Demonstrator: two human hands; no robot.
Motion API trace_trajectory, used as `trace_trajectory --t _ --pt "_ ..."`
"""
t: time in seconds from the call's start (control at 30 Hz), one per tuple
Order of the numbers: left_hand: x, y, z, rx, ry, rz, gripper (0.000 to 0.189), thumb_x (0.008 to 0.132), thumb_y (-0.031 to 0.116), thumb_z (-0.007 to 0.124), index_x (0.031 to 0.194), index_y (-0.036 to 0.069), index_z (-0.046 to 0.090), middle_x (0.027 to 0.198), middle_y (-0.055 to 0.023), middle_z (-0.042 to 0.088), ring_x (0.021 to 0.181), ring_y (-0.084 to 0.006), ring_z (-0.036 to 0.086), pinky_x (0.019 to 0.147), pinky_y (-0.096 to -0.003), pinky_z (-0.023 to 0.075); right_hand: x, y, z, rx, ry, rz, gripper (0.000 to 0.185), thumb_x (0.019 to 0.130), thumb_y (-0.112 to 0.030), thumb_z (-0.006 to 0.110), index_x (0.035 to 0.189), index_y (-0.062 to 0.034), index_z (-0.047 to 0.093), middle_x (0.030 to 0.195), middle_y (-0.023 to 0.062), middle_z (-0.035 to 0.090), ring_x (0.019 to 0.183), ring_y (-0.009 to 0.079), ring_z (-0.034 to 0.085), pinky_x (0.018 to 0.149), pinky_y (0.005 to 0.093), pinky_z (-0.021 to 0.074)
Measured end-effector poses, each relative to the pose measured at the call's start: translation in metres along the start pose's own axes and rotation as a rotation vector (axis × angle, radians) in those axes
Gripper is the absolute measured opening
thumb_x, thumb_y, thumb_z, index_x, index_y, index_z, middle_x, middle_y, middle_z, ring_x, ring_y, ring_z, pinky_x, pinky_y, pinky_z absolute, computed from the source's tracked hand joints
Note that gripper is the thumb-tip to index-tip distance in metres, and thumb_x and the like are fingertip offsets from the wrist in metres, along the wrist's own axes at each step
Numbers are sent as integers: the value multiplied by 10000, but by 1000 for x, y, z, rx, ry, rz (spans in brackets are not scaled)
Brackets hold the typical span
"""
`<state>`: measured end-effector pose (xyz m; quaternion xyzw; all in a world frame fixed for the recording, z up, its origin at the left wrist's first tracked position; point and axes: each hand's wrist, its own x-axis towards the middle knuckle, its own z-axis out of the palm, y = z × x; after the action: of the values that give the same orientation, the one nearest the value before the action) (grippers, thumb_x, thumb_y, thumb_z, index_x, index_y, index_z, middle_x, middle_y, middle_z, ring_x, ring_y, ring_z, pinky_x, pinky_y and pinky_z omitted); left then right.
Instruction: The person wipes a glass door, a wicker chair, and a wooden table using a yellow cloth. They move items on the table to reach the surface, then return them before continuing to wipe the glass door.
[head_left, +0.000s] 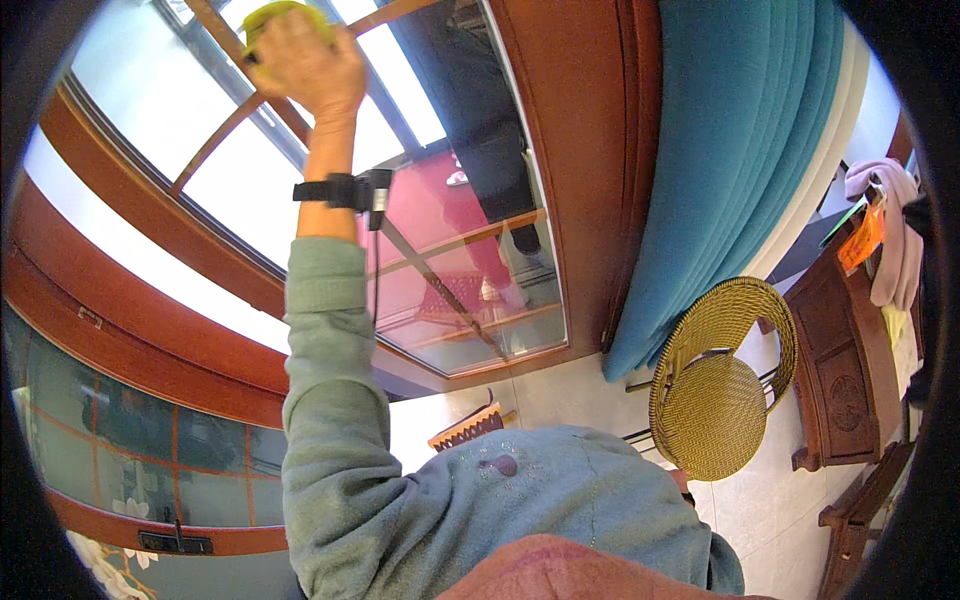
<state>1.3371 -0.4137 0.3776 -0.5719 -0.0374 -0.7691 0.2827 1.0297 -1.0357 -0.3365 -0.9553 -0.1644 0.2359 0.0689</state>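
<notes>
At the upper left, my left hand (309, 71) is raised and presses a yellow-green cloth (285, 21) to the glass of a wood-framed door or window panel (450, 300). The hand is slightly blurred, with its back to the camera. A black strap with a small device (371, 196) circles that wrist, and a cable hangs from it. Only a sliver of my right hand (679, 480) shows low beside my body, near a woven chair (712, 409); a dark band is at its wrist, and its fingers are hidden.
Teal curtains (720, 150) hang right of the wooden frame. Dark carved wooden furniture (840, 375) stands at the far right, with a pinkish scarf (892, 232) over it. An orange-edged object (469, 427) lies on the tiled floor. Another wooden panel with panes (135, 435) is at the left.
</notes>
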Motion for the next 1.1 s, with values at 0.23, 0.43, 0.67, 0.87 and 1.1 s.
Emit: trace_trajectory --t 0.23,0.43,0.67,0.87,1.1 --pt "-17 126 -42 -600 -369 52 586 752 159 600 1293 4 436 1360 -219 372 1319 -398 266 1030 -607 185 9 21 19 -213 36 -92 167 723 -282 612 636 -139 603 645 63 607 614 260 615 532 397 462" --pt "-44 115 -59 -393 -374 194 610 695 303 688 1242 108 501 1317 -94 456 1254 -263 370 976 -569 212 15 58 55 65 54 22 173 696 -265 651 666 -96 635 662 106 616 639 303 613 544 420 471" --pt "-63 64 -61 -328 -377 206 588 736 377 680 1261 183 496 1349 -42 437 1264 -208 375 976 -572 225 1 58 -10 -135 -22 -1 226 682 -292 630 769 -90 681 708 107 651 687 308 627 581 437 469" --pt "2 54 -36 -420 -264 53 502 803 192 575 1268 36 468 1309 -172 452 1238 -368 392 973 -523 295 43 31 -66 34 122 20 359 816 -351 472 702 -61 651 684 144 642 557 262 604 500 411 453" --pt "54 62 -25 -509 -209 -40 496 783 154 590 1240 2 472 1304 -190 438 1243 -382 374 967 -495 316 46 3 -74 334 -25 170 256 769 -274 544 754 -39 644 721 167 641 612 330 610 541 445 465"
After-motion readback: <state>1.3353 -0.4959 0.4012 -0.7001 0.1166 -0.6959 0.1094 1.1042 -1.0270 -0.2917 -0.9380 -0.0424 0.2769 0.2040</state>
